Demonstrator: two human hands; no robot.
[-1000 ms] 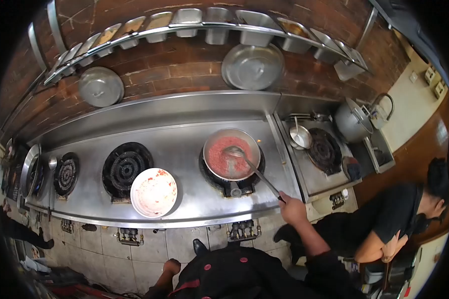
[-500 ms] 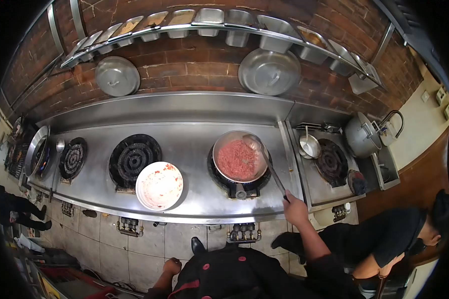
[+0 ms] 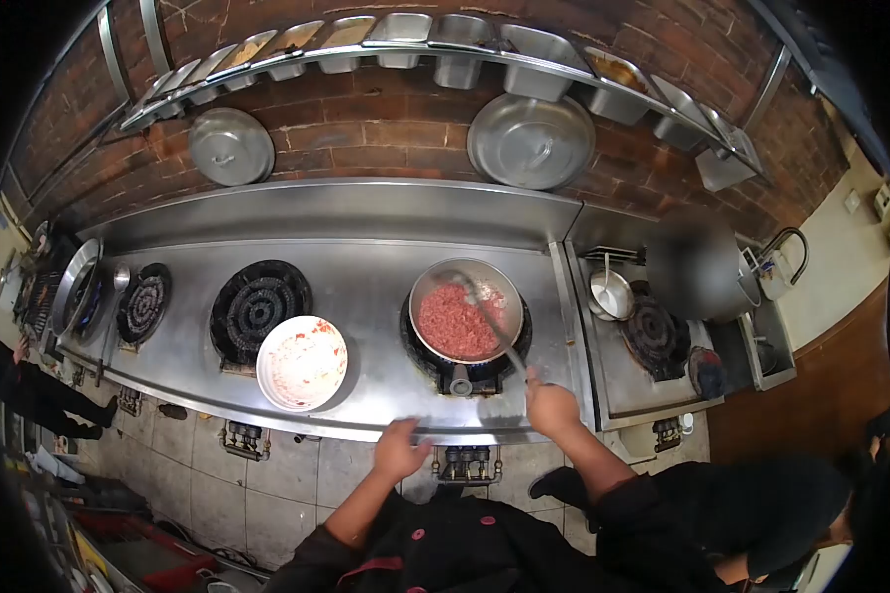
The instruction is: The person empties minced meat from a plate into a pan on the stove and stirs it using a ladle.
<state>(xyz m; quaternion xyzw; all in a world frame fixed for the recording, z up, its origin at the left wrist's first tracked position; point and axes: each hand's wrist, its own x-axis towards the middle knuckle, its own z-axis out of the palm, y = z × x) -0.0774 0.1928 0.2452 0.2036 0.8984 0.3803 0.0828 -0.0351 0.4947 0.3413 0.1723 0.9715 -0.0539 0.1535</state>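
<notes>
My right hand (image 3: pixel 554 407) is closed round the handle of a long metal ladle (image 3: pixel 505 346). The ladle's head, smeared by motion, is in a round metal pan (image 3: pixel 516 318) over the right burner, among raw-looking pink ground meat (image 3: pixel 453 321). My left hand (image 3: pixel 401 451) hovers by the stove's front edge, below and left of the pan. Its thumb stands apart from the fingers, and nothing shows in it. To its upper left is a white bowl (image 3: pixel 302 364) with red smears inside, partly overlapping the middle burner (image 3: pixel 259 308).
A small pot (image 3: pixel 611 296) and another burner (image 3: pixel 655 331) are on the right. Metal food containers (image 3: pixel 460 49) line a shelf above; two large lids (image 3: pixel 532 141) lean against the wall. A person in dark clothes (image 3: pixel 761 514) is close at my right, another (image 3: pixel 44 395) at far left.
My left hand has come up from beside my body to the stove edge. My right hand has shifted left, drawing the ladle's head leftward through the meat. The left person's hand now shows.
</notes>
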